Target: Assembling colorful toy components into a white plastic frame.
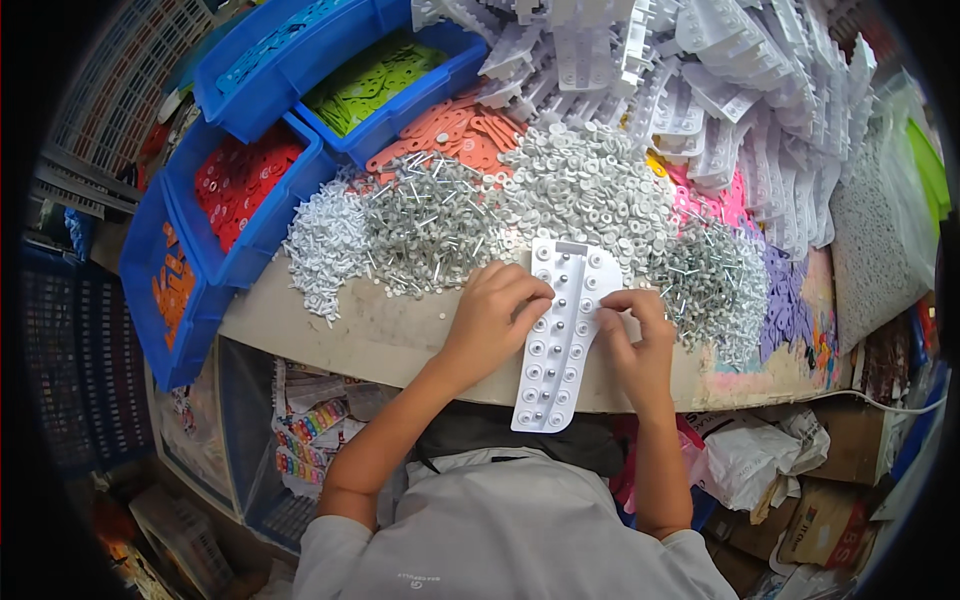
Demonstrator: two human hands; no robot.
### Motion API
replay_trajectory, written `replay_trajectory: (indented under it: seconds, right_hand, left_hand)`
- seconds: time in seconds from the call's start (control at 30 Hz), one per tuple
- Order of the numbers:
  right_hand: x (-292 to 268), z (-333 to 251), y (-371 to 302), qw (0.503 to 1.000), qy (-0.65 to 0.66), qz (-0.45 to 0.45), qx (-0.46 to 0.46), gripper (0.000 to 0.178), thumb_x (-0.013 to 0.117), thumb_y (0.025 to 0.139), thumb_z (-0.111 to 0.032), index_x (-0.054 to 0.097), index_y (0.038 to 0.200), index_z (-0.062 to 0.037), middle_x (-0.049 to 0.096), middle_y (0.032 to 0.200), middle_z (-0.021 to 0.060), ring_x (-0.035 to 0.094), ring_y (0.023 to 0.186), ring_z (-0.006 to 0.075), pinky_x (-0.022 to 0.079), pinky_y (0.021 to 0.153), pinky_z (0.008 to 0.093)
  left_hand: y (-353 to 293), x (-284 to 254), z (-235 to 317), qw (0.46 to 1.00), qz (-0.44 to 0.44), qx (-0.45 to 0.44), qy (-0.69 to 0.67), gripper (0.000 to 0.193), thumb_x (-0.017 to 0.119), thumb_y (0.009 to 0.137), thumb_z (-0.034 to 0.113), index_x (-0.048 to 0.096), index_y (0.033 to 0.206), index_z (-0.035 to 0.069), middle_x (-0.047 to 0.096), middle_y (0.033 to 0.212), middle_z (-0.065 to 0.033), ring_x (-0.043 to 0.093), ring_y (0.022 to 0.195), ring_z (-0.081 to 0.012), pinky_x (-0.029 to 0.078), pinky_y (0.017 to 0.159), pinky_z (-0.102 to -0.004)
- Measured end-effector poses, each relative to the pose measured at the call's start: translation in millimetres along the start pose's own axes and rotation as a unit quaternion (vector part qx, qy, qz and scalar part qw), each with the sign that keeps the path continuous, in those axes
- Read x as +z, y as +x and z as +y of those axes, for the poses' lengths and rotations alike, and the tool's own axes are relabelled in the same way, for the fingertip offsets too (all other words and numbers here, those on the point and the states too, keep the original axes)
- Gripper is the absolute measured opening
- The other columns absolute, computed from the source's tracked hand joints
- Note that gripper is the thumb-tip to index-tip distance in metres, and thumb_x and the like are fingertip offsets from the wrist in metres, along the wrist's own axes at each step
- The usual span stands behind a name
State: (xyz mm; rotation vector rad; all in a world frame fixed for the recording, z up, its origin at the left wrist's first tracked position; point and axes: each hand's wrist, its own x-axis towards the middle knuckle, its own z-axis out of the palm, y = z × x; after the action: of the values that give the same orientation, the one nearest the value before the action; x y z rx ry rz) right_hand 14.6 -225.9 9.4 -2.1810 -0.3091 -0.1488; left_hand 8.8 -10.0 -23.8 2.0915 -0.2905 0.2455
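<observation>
A long white plastic moulded piece (553, 345) lies in front of me, its lower end over the table's near edge. Round white washers fill its two side rows, and metal pins stand along the middle channel. My left hand (493, 318) is at its left edge, thumb and forefinger bent together over the row. At the right edge is my right hand (640, 335), its fingertips also drawn together at the rim. What either pinch holds is too small to make out. Just beyond are heaps of white washers (590, 180), metal pins (425, 215) and more pins (705, 285).
Blue bins (325, 150) with red, green, blue and orange flat pieces stand at the left. A small white-parts heap (333, 240) lies beside them. White moulded pieces (740, 90) are stacked at the back right, near a clear bag of grey bits (880, 230) and purple pieces (785, 305).
</observation>
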Motion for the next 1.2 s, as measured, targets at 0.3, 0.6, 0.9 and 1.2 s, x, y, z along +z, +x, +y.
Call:
replay_trajectory:
  seconds: [0.3, 0.6, 0.9, 1.2]
  right_hand:
    - [10.9, -6.3, 6.2, 0.996, 0.021, -0.018, 0.087, 0.011, 0.071, 0.086, -0.002, 0.068, 0.096, -0.0012, 0.063, 0.092, 0.0104, 0.058, 0.092, 0.027, 0.046, 0.083, 0.0368]
    - [20.7, 7.0, -2.8, 0.985, -0.133, 0.014, -0.107, 0.012, 0.071, 0.085, 0.0, 0.067, 0.096, -0.0021, 0.062, 0.093, 0.0111, 0.056, 0.091, 0.0323, 0.046, 0.081, 0.0401]
    - [24.4, 11.9, -4.3, 0.987, -0.114, 0.027, -0.112, 0.012, 0.071, 0.084, 0.002, 0.063, 0.093, -0.0019, 0.062, 0.091, 0.011, 0.056, 0.089, 0.0315, 0.046, 0.077, 0.0405]
    - [24.2, 11.5, -3.6, 0.986, -0.111, 0.029, -0.117, 0.014, 0.071, 0.084, 0.004, 0.062, 0.093, -0.0018, 0.062, 0.091, 0.0113, 0.056, 0.089, 0.0321, 0.045, 0.078, 0.0413]
  left_hand:
    - [-2.4, 1.0, 0.6, 0.994, 0.03, 0.055, 0.088, 0.008, 0.076, 0.085, 0.013, 0.071, 0.09, 0.009, 0.063, 0.088, -0.0028, 0.058, 0.087, -0.0239, 0.042, 0.08, -0.0372]
    - [-4.2, 0.2, -2.0, 0.996, 0.045, 0.046, 0.068, 0.008, 0.079, 0.082, 0.012, 0.076, 0.089, 0.01, 0.064, 0.084, -0.0009, 0.058, 0.085, -0.0215, 0.042, 0.08, -0.0365]
    - [20.1, -3.4, 0.6, 0.987, 0.059, 0.081, 0.124, 0.009, 0.079, 0.081, 0.011, 0.075, 0.088, 0.01, 0.063, 0.085, -0.0001, 0.058, 0.088, -0.0207, 0.041, 0.081, -0.0358]
    - [31.9, -3.7, -12.7, 0.997, 0.015, 0.028, 0.064, 0.008, 0.076, 0.083, 0.012, 0.072, 0.088, 0.007, 0.064, 0.082, -0.0025, 0.059, 0.081, -0.0204, 0.045, 0.079, -0.0351]
